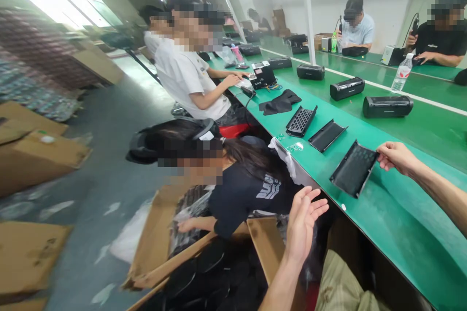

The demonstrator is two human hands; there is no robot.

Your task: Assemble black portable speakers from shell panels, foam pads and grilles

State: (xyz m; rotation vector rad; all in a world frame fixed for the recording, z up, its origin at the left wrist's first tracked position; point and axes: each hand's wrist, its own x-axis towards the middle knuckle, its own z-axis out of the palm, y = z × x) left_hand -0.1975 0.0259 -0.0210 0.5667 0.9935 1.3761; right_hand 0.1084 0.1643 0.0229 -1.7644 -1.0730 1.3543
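Note:
My right hand pinches the corner of a black curved grille panel that stands tilted on the green work table. My left hand is raised below the table's edge, palm up and fingers apart, holding nothing. Two more black grille panels lie further along the table. A person in a black shirt bends low over an open cardboard box just left of my left hand.
Finished black speakers sit in a row on the belt, beside a water bottle. A black cloth lies near a seated worker in white. Other workers sit across the table. Cardboard boxes line the floor at left.

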